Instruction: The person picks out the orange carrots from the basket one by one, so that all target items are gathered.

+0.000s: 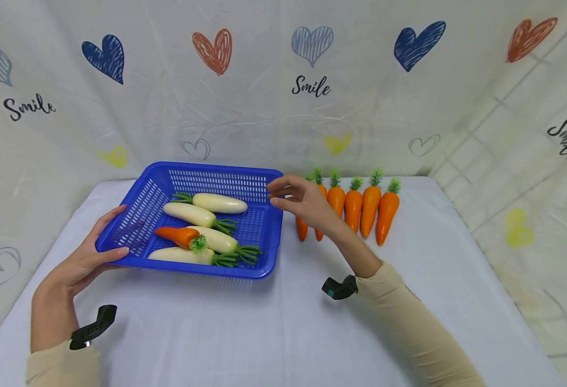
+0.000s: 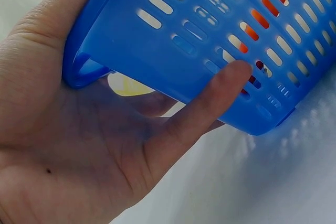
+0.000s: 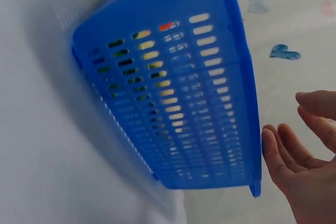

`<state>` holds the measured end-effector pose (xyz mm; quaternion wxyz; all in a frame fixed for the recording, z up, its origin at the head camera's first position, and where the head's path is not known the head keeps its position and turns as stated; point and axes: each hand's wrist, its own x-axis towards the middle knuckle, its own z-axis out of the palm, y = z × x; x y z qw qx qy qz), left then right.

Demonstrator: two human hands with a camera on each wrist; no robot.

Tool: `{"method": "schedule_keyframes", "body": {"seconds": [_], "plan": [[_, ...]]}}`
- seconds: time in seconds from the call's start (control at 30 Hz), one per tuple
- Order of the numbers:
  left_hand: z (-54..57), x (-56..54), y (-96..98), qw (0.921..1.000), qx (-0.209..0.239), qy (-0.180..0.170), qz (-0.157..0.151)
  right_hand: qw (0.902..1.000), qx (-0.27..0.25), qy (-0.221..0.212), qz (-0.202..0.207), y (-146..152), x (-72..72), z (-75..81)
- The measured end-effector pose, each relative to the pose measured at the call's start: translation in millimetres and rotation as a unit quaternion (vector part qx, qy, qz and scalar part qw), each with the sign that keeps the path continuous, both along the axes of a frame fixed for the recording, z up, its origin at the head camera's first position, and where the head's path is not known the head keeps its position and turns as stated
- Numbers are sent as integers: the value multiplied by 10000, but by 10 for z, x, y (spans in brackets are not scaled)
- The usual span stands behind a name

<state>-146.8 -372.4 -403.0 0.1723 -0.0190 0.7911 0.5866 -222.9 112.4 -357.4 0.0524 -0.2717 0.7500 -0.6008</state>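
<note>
A blue plastic basket point(image 1: 259, 272) holds several white radishes point(image 1: 219, 203) with green stems and one orange carrot point(image 1: 174, 235) lying across them. My left hand point(image 1: 82, 258) grips the basket's left end, thumb over the rim and fingers spread against the slotted wall, as the left wrist view shows. Beside the right rim is my right hand point(image 1: 307, 204), fingers bent loosely with a gap between thumb and fingertips. In the right wrist view, a fingertip point(image 3: 269, 142) meets or nearly meets the rim; whether it touches, I cannot tell.
Several carrots point(image 1: 387, 217) with green tops lie in a row right of the basket, the leftmost partly hidden behind my right hand. A white cloth covers the table point(image 1: 312, 333). Behind hangs a pale sheet point(image 1: 259, 118) printed with hearts.
</note>
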Motion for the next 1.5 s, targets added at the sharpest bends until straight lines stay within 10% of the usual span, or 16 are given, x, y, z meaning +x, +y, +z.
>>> {"method": "schedule_keyframes", "body": {"seconds": [1.5], "plan": [[57,14,7,9999,-12,-33,-129,9916,806,-327,961,-825,-5,97]]}}
